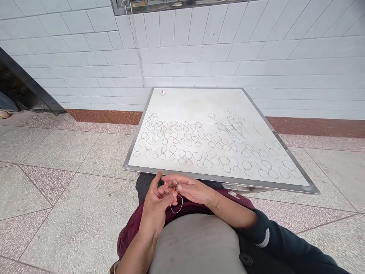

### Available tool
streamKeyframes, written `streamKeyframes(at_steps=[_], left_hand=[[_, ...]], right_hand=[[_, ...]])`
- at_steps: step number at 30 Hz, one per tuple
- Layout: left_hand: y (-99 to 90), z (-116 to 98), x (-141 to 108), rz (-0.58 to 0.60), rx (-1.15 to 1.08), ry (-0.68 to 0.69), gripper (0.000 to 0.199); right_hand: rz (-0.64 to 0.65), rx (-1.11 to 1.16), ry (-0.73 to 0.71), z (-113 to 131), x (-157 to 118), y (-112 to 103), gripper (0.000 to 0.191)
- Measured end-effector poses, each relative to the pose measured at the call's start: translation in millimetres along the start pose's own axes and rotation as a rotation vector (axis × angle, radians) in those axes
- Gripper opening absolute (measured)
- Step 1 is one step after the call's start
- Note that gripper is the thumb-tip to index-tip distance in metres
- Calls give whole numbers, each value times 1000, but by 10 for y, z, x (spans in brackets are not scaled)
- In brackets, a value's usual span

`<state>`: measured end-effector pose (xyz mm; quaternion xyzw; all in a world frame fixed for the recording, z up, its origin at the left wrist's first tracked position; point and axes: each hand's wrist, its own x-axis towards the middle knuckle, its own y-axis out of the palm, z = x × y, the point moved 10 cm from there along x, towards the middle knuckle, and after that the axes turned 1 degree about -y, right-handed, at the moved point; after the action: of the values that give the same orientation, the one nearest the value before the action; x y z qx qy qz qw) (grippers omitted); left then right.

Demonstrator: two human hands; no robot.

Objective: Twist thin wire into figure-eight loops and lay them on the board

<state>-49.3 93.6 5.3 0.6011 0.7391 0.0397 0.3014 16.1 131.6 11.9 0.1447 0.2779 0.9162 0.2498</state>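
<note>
A thin pale loop of wire or cord (176, 212), twisted into a figure eight, hangs between my hands above my lap. My left hand (158, 198) pinches it between thumb and fingers, with the index finger pointing up. On the right side of the loop, my right hand (194, 189) grips it with thumb and fingertips. Just beyond my hands lies a white board (185, 102) with a grey metal edge. Many thin figure-eight loops (224, 163) lie in rows on it. Loose wire-like strands (235, 127) lie tangled at its right.
A small red and white item (163, 92) sits at the board's far left corner. Behind the board stands a white tiled wall (188, 53) with hanging cables (137, 42). At the far left is a dark doorway frame (31, 82), with part of a person's foot (4, 114) beside it.
</note>
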Motion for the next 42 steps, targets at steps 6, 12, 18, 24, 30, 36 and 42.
streamKeyframes(at_steps=[6,12,18,24,30,36,42], left_hand=[[24,-60,-10,-2,51,99,85],[37,-70,-2,-19,71,143,79],[58,-93,-16,-59,75,158,77],[14,-54,1,-73,74,149,78],[-20,-40,1,-70,106,166,77],[7,-38,-9,-19,285,195,74],[13,-102,-9,-34,437,293,67]], right_hand=[[-70,70,38,-41,2,-6,47],[-87,72,43,-33,-1,-16,48],[-91,99,41,-47,-12,-26,45],[-84,16,13,-23,-27,-36,45],[-216,-369,11,219,-34,-129,34],[-409,-567,86,323,-59,-240,27],[-535,-728,24,362,-81,-311,21]])
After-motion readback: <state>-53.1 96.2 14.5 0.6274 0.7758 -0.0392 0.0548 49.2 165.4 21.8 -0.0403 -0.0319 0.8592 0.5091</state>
